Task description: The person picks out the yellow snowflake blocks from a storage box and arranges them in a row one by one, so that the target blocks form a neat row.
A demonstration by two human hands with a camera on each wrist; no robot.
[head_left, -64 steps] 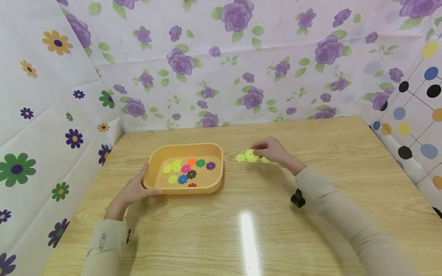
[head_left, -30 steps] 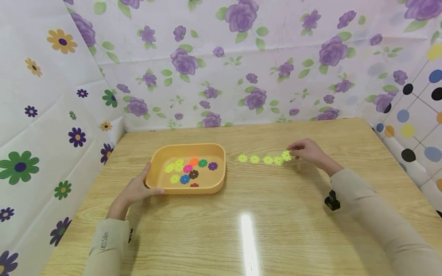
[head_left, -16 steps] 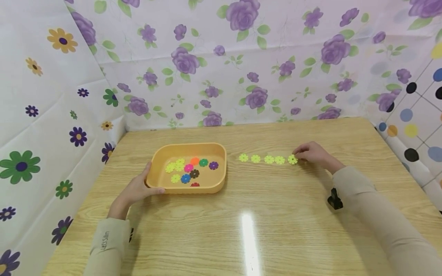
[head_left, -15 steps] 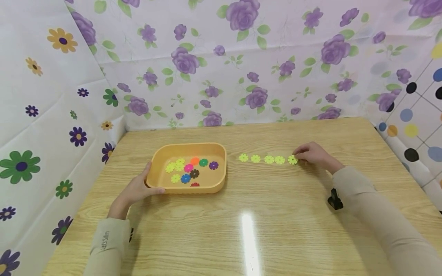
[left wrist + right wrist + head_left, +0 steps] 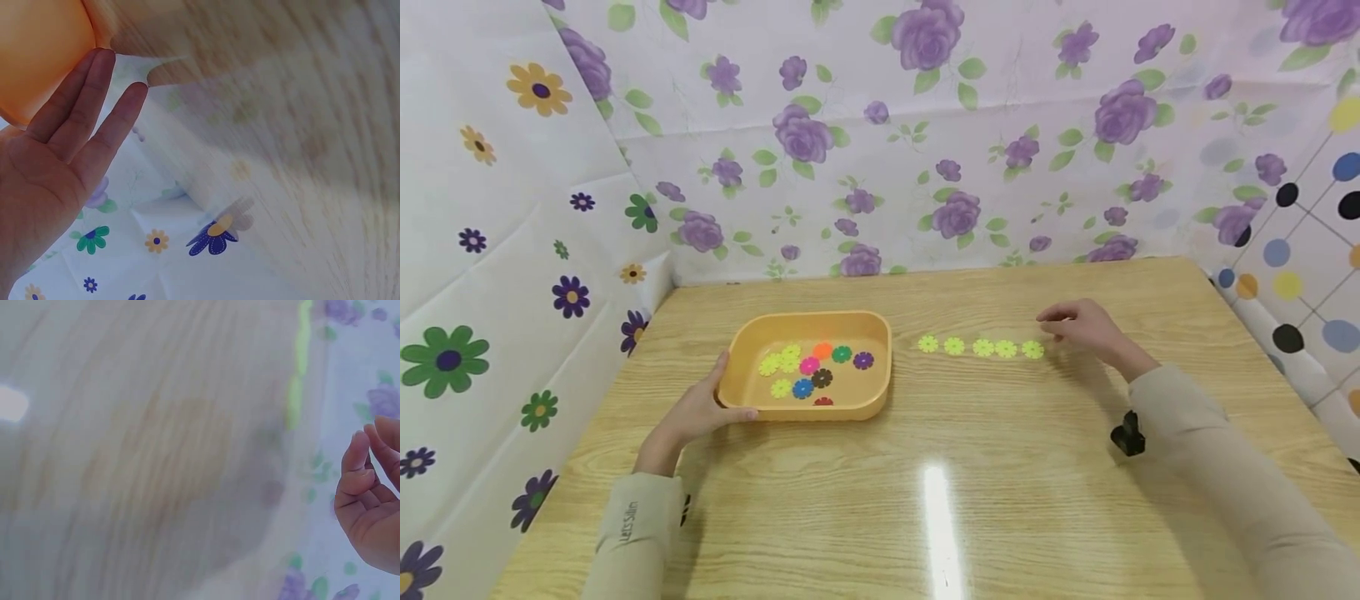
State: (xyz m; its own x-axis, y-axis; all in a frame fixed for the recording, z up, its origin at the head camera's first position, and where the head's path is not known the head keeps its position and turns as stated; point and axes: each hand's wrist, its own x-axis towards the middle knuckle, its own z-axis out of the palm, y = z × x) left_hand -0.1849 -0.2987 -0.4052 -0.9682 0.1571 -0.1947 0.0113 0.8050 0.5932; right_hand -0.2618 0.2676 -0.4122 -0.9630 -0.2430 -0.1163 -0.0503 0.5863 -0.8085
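My left hand holds the left front corner of an orange-yellow plastic tray, thumb along the front wall. In the left wrist view, several fairly straight fingers lie against the tray's side. On the table, several yellow-green notched snowflake discs lie in a row running right from the tray, from the leftmost disc to the rightmost disc. My right hand hovers just right of and above the rightmost disc, apart from it, loosely curled around nothing. The right wrist view shows its fingertips close together.
Inside the tray lie more yellow-green discs plus orange, pink, green, purple, brown, blue and red ones. The wooden table meets flowered sheets at the back and sides. A black device shows beneath the right sleeve.
My right hand moved right along the row with a yellow-green disc, set it down at the right end, then let go and lifted slightly. The left hand and tray stayed put.
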